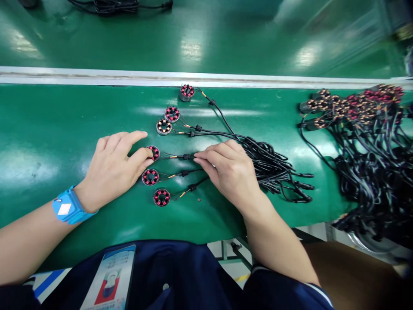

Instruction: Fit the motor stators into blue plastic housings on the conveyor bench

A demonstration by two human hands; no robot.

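Observation:
My left hand [111, 165], with a blue wrist strap [71, 206], has its thumb and a fingertip at a small motor stator [155, 153] with red windings; another finger stretches out above it. My right hand [230, 168] pinches the black cable [194, 156] of that stator, just behind its black grommet [186, 156]. Thin coloured wires [172, 156] run between stator and grommet. Below lie two more red-wound stators, one [150, 177] close under my left hand, the other [161, 197] nearer me. Above are a copper-wound stator [164, 126] and two red-wound ones [172, 113], [186, 92].
The cables gather in a black bundle [271, 163] right of my right hand. At the far right, a heap of stators [351, 105] lies with many tangled cables [364, 172]. A pale rail [206, 77] crosses the green table [64, 112]. Another black cable coil [112, 6] lies beyond it.

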